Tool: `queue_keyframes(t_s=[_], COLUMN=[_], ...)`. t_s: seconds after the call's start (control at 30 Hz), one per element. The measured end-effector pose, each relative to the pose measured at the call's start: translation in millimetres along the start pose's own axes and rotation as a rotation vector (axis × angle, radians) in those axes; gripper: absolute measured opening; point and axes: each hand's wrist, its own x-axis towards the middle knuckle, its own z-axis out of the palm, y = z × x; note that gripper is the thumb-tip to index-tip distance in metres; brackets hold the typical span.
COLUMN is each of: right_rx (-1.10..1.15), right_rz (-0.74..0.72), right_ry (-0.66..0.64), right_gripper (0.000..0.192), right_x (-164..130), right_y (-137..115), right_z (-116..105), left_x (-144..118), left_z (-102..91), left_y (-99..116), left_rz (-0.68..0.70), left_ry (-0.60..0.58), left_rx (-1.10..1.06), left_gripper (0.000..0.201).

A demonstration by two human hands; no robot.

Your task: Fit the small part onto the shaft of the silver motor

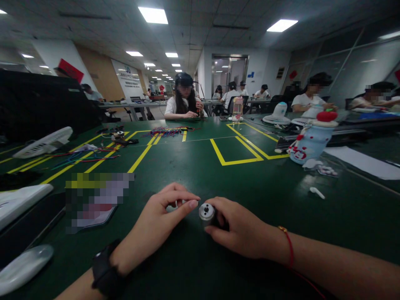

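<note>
**Two hands meet over a small metal cylinder on a green table**

The right hand (240,231) is closed around a small silver metal cylinder (206,212), its round end face turned up toward the camera; the fingers wrap the dark lower part, so what lies under them is hidden. A red string bracelet (289,246) circles that wrist. The left hand (156,227) rests just beside the cylinder with fingers curled and the forefinger and thumb pinched together; whether a small part sits between them cannot be told. Its wrist wears a black watch (104,273).

Both hands sit low and central on the dark green table (193,166), which is marked with yellow tape lines (233,156). To the right stand a snowman-shaped bottle (308,141) with a red cap and, nearer, a small white piece (317,192). To the left lie a white fan (43,141) and loose coloured wires (86,158). Across the table another person (184,100) sits working, with more people at tables behind
</note>
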Motion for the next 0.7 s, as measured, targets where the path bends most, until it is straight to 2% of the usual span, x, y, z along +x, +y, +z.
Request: queue_keyframes(t_s=[0.17, 0.37, 0.47, 0.53, 0.7], right_rx=[0.01, 0.022, 0.034, 0.039, 0.05], right_rz=[0.014, 0.029, 0.027, 0.022, 0.035], right_ry=[-0.002, -0.004, -0.011, -0.006, -0.007], right_gripper=[0.028, 0.026, 0.025, 0.027, 0.03], right_x=[-1.3, -2.2, -2.0, -1.8, -2.2], right_y=[0.9, 0.2, -0.1, -0.1, 0.7], right_z=[0.0, -0.7, -0.7, -0.9, -2.3], left_x=[1.1, 1.6, 2.9, 4.9, 11.3], left_z=[-5.0, -1.5, -6.7, -13.1, -31.6], left_y=[-14.8, -21.0, -19.7, -22.5, -45.0], left_rz=[0.004, 0.023, -0.012, -0.042, -0.096], left_ry=[-0.216, -0.3, -0.293, -0.246, -0.104], left_rx=[0.136, 0.2, 0.161, 0.157, 0.227], left_gripper=[0.015, 0.013, 0.017, 0.02, 0.026])
